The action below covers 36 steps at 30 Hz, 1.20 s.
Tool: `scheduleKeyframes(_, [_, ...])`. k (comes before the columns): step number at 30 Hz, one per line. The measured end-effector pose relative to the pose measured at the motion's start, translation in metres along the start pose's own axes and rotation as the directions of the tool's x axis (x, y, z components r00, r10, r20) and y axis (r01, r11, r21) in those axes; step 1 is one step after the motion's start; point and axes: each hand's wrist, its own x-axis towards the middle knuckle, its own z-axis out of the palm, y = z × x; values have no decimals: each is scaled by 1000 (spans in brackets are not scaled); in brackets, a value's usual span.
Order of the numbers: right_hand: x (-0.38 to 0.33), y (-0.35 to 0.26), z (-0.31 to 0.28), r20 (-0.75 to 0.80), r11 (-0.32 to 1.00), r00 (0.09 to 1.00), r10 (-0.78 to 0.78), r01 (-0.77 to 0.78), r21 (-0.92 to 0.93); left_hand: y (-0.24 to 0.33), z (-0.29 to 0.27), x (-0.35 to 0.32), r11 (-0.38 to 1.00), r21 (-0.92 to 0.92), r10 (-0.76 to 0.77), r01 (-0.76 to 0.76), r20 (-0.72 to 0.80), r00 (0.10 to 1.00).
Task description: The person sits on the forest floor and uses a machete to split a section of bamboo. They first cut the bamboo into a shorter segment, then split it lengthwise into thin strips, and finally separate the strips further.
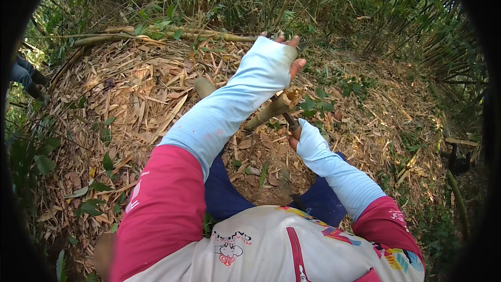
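On a slope littered with dry tan bamboo leaves [141, 94], the person stands over a cut yellowish-brown bamboo stem [271, 108] that lies slanted near the middle of the view, its splintered end pointing up and to the right. The left hand [284, 52], covered to the knuckles by a pale blue arm sleeve [229, 104], is raised above the stem; the fingertips [293, 40] curl over something at the top, but what it grips cannot be told. The right hand [305, 138], in a matching pale sleeve, is clenched around a dark brown handle [290, 121] whose upper end meets the stem just below the splintered end. A long fallen bamboo pole [156, 34] lies across the ground beyond, well apart from both hands. Green undergrowth [334, 5] closes the background
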Motion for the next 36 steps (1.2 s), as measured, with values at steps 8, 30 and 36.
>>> scheduleKeyframes(8, [28, -72, -35, 194, 981, 976, 104, -69, -183, -50, -8, 2, 841, -155, -445, 518, 346, 826])
scheduleKeyframes(30, [39, -10, 55, -59, 998, 997, 46, -48, -31, -48, -2, 10, 998, -57, -20, 25, 85, 996])
scheduleKeyframes(36, [58, -86, -22, 339, 906, 913, 228, -71, -418, -101, 81, -44, 845, -217, -459, 488, 174, 871])
